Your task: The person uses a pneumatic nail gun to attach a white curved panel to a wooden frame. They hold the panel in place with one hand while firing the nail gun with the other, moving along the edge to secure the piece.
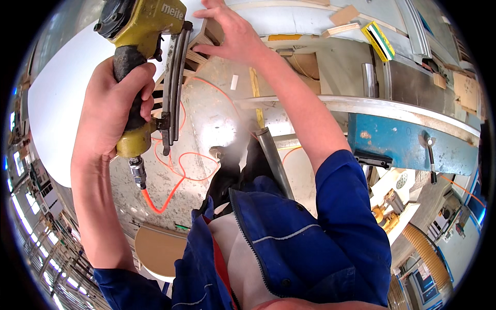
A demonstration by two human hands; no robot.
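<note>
My left hand (103, 106) is wrapped round the black grip of a yellow-green pneumatic nail gun (142, 28), raised at the upper left. Its long dark magazine (175, 85) runs down beside my fingers. An orange air hose (155, 206) hangs from the metal coupling at the handle's base. To the right of the gun, my right hand (235, 39) is open, thumb and fingers apart. It is beside the slatted wooden pieces (211, 32), partly hidden behind the hand and gun; whether it touches them I cannot tell. A large white panel (62, 108) lies at the left.
A metal rail (403, 109) crosses on the right above a blue machine body (403, 142) with a lever. A yellow-green box (378, 41) and wood offcuts lie at the upper right. Orange hose loops over the floor near my feet. A round brown-topped stool (160, 250) stands lower left.
</note>
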